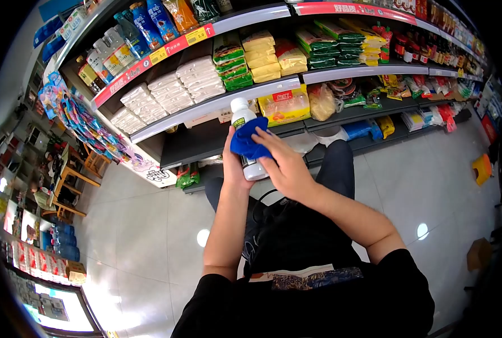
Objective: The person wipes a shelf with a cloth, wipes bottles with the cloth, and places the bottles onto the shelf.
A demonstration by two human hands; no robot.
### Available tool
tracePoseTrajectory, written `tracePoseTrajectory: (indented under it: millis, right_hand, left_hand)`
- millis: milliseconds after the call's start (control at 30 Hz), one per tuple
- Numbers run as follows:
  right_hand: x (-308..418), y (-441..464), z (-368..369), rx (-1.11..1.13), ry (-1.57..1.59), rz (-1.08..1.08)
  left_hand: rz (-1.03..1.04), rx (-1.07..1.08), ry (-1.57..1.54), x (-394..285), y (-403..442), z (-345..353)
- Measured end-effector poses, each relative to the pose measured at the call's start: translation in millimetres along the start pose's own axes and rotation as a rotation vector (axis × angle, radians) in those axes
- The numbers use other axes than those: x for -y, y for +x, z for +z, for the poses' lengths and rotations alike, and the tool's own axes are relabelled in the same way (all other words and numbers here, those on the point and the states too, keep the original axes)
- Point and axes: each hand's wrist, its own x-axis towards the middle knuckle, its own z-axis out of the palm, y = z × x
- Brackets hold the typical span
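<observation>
A white bottle (255,170) with a white cap and a partly covered label tilts in front of the shelves. My left hand (235,163) is wrapped round its left side and lower part. Over the bottle's middle lies a blue cloth (250,139), bunched up. My right hand (287,166) presses the cloth against the bottle, its fingers reaching across the fabric from the right. Much of the label is hidden under the cloth.
A shelf unit (217,98) in front holds stacked white packs (166,90), green and yellow packets, and drinks (113,50). A yellow bag (284,104) lies on a lower shelf. Wooden furniture (65,177) stands left; a yellow stool (481,169) is at right.
</observation>
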Motion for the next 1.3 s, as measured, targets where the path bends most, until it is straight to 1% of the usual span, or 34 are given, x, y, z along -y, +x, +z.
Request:
tracePoseTrajectory:
  millis: [33, 100, 133, 200, 267, 300, 367, 400, 433, 500, 533, 633, 667, 700, 767, 800, 867, 900, 967, 1000, 1100, 1133, 1167, 1233, 1267, 1300]
  right_hand:
    - [3.2, -5.4, -1.8, 0.015, -0.038, -0.035]
    - [7.2, -16.1, -4.1, 0.051, -0.043, -0.027]
    - [9.6, -20.1, -6.4, 0.071, -0.039, -0.022]
    - [10.7, -23.7, -11.2, 0.095, -0.026, -0.022]
    - [12.6, -25.4, -17.1, 0.103, 0.056, 0.039]
    - [13.1, -26.2, -20.4, 0.108, 0.098, 0.068]
    - [10.1, -25.4, -29.5, 0.073, 0.224, 0.282]
    - [7.2, -26.1, -35.5, 0.056, 0.371, 0.490]
    - [0.9, -24.8, -32.2, -0.084, 0.606, 0.536]
    - [1.2, -17.4, -37.9, -0.230, 0.712, 0.519]
    - [5.1, -14.1, -42.6, -0.231, 0.631, 0.510]
    - [11.2, -3.7, -24.4, -0.219, 0.118, -0.013]
    - [7.5, -3.0, -22.4, -0.014, -0.152, -0.129]
    - [9.1, -0.6, -11.9, -0.007, -0.326, -0.243]
    - [3.6, 0.7, -4.5, -0.024, -0.472, -0.398]
    - [-0.7, 3.5, -3.3, -0.016, -0.478, -0.442]
    - [-7.7, 2.7, -4.2, 0.001, -0.486, -0.515]
    - [-9.0, 0.6, -7.0, 0.032, -0.465, -0.516]
    - [-12.0, -1.0, -16.6, 0.095, -0.431, -0.520]
    - [-12.4, -3.0, -18.3, 0.088, -0.395, -0.504]
    - [-17.9, -12.0, -24.8, 0.072, -0.312, -0.447]
    - [-13.5, -14.4, -29.4, 0.057, -0.250, -0.386]
    - [-17.4, -17.0, -30.9, 0.011, -0.223, -0.323]
    - [-21.4, -18.3, -33.5, -0.080, -0.173, -0.196]
    - [-20.0, -18.7, -35.5, -0.123, -0.042, -0.095]
    - [-13.9, -14.0, -37.4, -0.139, -0.083, -0.151]
  left_hand:
    - [-0.034, -0.020, 0.004, -2.2, -1.7, 2.5]
    - [-0.064, 0.017, 0.016, -6.2, 3.7, -3.6]
    - [-0.035, -0.034, 0.055, -7.5, 0.2, 5.3]
    - [-0.019, -0.017, 0.026, -7.4, 13.8, -11.7]
    - [-0.030, 0.007, 0.019, -11.2, 22.8, -28.3]
    - [-0.041, -0.016, -0.017, -11.5, 25.0, -29.3]
    - [-0.059, -0.063, -0.089, -14.3, 28.9, -29.2]
    - [-0.057, -0.088, -0.129, -13.7, 28.8, -23.7]
    - [-0.037, -0.117, -0.104, -12.7, 29.4, -23.1]
    - [-0.002, -0.177, -0.056, -9.2, 30.8, -24.7]
    - [-0.027, -0.191, -0.034, -7.1, 32.0, -25.7]
    - [-0.058, -0.154, -0.051, 3.8, 29.2, -14.7]
    - [-0.168, -0.061, -0.042, 3.4, 19.2, -15.9]
    - [-0.203, 0.113, -0.289, 9.0, 26.7, -35.4]
    - [-0.209, 0.212, -0.373, 14.3, 30.2, -52.3]
    - [-0.146, 0.131, -0.337, 14.6, 23.6, -42.8]
    - [-0.178, 0.146, -0.356, 10.7, 26.6, -52.3]
    - [-0.212, 0.146, -0.363, 6.6, 22.6, -51.5]
    - [-0.167, -0.006, -0.192, 0.9, 22.9, -44.3]
    - [-0.143, -0.080, -0.109, -0.7, 23.9, -39.3]
    - [-0.150, -0.151, -0.228, -0.9, 25.1, -31.8]
    - [-0.179, -0.109, -0.425, -1.9, 26.5, -35.9]
    - [-0.210, 0.003, -0.591, -1.9, 26.2, -37.9]
    - [-0.156, -0.015, -0.529, -5.2, 22.4, -30.7]
    - [-0.133, -0.056, -0.473, -5.5, 20.6, -25.4]
    - [-0.109, -0.095, -0.416, -6.8, 18.7, -18.8]
